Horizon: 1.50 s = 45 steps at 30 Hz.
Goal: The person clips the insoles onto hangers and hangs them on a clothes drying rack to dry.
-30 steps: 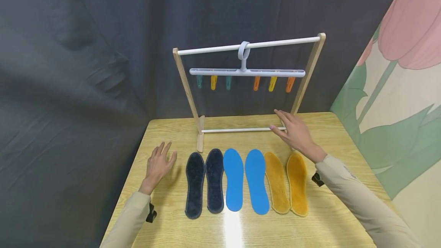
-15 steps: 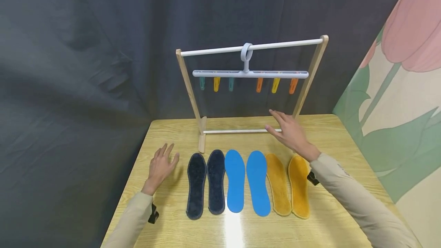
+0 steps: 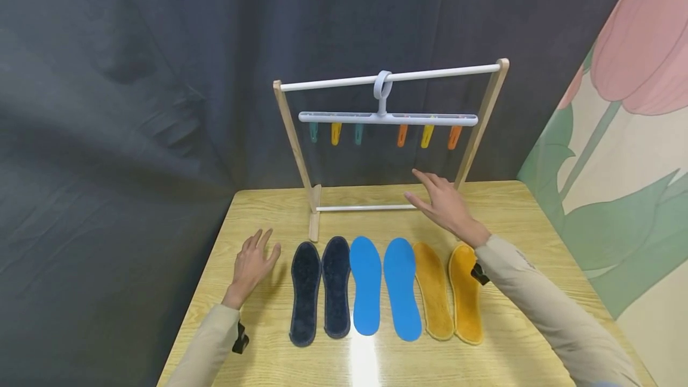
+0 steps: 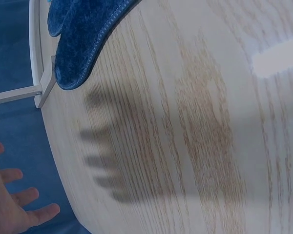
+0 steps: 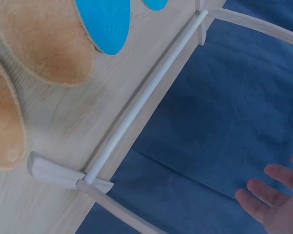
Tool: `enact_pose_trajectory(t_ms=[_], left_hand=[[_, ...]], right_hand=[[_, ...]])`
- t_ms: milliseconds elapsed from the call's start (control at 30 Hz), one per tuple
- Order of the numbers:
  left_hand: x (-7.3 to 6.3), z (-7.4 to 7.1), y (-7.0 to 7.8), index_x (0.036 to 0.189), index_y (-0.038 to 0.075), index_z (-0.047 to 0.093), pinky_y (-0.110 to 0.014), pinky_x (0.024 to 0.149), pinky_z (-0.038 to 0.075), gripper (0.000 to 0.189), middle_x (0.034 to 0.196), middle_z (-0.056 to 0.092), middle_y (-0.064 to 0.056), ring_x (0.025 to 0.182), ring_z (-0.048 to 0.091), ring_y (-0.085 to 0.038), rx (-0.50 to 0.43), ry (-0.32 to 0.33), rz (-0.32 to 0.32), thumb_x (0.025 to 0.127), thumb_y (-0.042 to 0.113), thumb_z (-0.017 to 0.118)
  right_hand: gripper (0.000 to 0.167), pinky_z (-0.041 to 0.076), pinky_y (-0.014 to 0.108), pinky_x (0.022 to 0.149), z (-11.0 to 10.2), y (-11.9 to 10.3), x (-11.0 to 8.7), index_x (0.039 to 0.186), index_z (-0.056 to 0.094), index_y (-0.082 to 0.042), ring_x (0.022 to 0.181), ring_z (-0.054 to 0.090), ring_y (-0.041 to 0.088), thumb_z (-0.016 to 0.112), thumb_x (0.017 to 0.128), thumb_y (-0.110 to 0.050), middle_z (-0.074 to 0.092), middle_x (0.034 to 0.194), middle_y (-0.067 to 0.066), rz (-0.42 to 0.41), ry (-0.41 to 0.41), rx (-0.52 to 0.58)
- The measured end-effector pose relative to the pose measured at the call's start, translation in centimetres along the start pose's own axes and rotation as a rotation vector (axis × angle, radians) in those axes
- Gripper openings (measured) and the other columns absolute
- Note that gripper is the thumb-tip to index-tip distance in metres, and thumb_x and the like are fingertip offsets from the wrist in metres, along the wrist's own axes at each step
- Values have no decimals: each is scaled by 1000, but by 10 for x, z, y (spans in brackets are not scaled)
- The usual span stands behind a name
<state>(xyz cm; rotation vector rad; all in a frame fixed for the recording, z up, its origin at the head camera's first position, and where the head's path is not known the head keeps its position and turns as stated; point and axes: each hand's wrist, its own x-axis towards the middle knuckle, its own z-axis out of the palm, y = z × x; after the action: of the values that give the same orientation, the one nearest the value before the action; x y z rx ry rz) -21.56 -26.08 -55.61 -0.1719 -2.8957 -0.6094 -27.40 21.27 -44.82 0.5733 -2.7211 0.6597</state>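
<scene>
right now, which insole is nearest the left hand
The dark insole at the far left end of the row; the other five, including the second dark one, all lie farther right, away from the left hand.

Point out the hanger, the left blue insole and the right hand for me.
Hanger (image 3: pixel 389 119): head view, middle of its long bar.
Left blue insole (image 3: pixel 366 285): head view, middle of its upper face.
Right hand (image 3: pixel 446 203): head view, back of the hand.
</scene>
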Motion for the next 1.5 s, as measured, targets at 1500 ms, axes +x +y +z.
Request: enact_pose_trajectory(t_ms=[1500], left_hand=[[-5,13,1,150,10,44,-70,93,40,60,149,39,-26,131,38,-53,-67,-15,-45,103,47,47]], right_hand=[[71,39,60,101,17,-56,36,152,38,-9,127,46,44,53,99,-54,47,144,21,-74,-31,34]])
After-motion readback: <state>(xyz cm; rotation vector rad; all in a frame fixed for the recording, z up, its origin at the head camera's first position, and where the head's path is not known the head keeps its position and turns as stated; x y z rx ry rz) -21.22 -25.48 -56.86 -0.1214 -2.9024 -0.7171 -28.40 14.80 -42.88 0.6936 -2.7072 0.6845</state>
